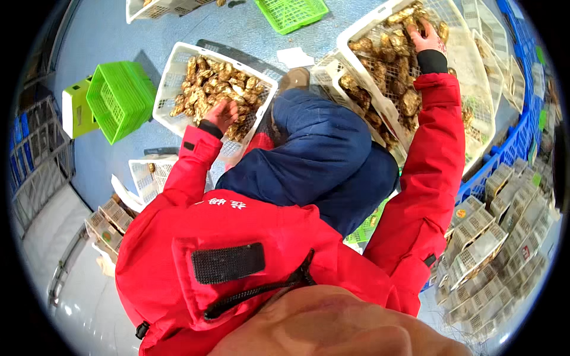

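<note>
My left hand (pixel 222 114) is over the white mesh crate (pixel 167 95) of brown, lumpy mushrooms (pixel 217 80) at the centre left, its fingers curled at the near side of the pile; what they hold, if anything, is hidden. At the upper right, my right hand (pixel 426 38) has its fingers bent round a mushroom in a larger white crate (pixel 475 71), where more mushrooms (pixel 409 104) lie loosely spread. That crate rests partly over another white crate (pixel 323 74) with mushrooms in it.
Stacked green baskets (pixel 119 98) stand at the left, a green basket (pixel 291 12) at the top. A white scrap (pixel 295 57) lies on the blue floor (pixel 154 29). A blue lattice barrier (pixel 516 154) and many stacked crates (pixel 493 249) line the right. My bent legs are between the crates.
</note>
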### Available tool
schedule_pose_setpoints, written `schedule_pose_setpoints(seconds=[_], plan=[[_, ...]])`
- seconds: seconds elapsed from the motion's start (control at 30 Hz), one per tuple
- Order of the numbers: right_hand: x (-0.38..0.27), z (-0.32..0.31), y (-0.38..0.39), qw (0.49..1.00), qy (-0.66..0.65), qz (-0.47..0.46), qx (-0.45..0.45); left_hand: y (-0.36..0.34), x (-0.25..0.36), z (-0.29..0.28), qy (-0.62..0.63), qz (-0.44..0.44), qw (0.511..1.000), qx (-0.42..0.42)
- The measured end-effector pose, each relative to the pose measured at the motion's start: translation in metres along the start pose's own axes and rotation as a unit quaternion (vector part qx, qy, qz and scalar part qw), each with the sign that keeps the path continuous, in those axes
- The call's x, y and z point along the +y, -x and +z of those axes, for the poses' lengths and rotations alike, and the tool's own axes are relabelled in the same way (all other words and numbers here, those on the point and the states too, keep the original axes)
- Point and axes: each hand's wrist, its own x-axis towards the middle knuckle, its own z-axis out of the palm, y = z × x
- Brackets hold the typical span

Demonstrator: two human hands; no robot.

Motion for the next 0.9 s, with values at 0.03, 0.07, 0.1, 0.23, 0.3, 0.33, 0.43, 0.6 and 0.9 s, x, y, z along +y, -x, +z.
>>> schedule_pose_setpoints(seconds=[0.03, 0.07, 0.1, 0.23, 0.3, 0.33, 0.43, 0.6, 0.9], plan=[[-0.031, -0.003, 0.0, 0.995, 0.097, -0.001, -0.014, -0.004, -0.002, 0.01, -0.039, 0.02, 0.999, 0.016], [-0.036, -0.004, 0.0, 0.991, 0.135, 0.014, -0.018, -0.009, 0.004, 0.028, -0.082, 0.024, 0.996, 0.004], [-0.04, -0.004, -0.004, 0.984, 0.173, 0.029, -0.022, -0.021, 0.012, 0.035, -0.098, 0.039, 0.994, -0.042], [-0.021, -0.021, 0.008, 0.995, 0.077, 0.052, -0.039, -0.081, 0.042, 0.068, -0.181, 0.076, 0.979, -0.047], [-0.011, -0.039, 0.027, 0.977, -0.121, 0.155, -0.075, -0.099, 0.059, 0.085, -0.186, 0.085, 0.977, -0.055], [0.002, -0.034, 0.032, 0.948, -0.252, 0.176, -0.087, -0.131, 0.072, 0.071, -0.036, 0.02, 0.93, -0.366], [0.013, -0.051, 0.064, 0.891, -0.391, 0.21, -0.099, -0.132, 0.085, 0.077, -0.209, 0.093, 0.974, -0.004], [-0.05, -0.073, 0.083, 0.767, -0.601, 0.184, -0.126, -0.116, 0.092, 0.031, -0.105, 0.104, 0.989, -0.007], [-0.084, -0.08, 0.119, 0.827, -0.537, 0.128, -0.109, -0.044, 0.075, 0.115, -0.166, 0.109, 0.965, -0.169]])
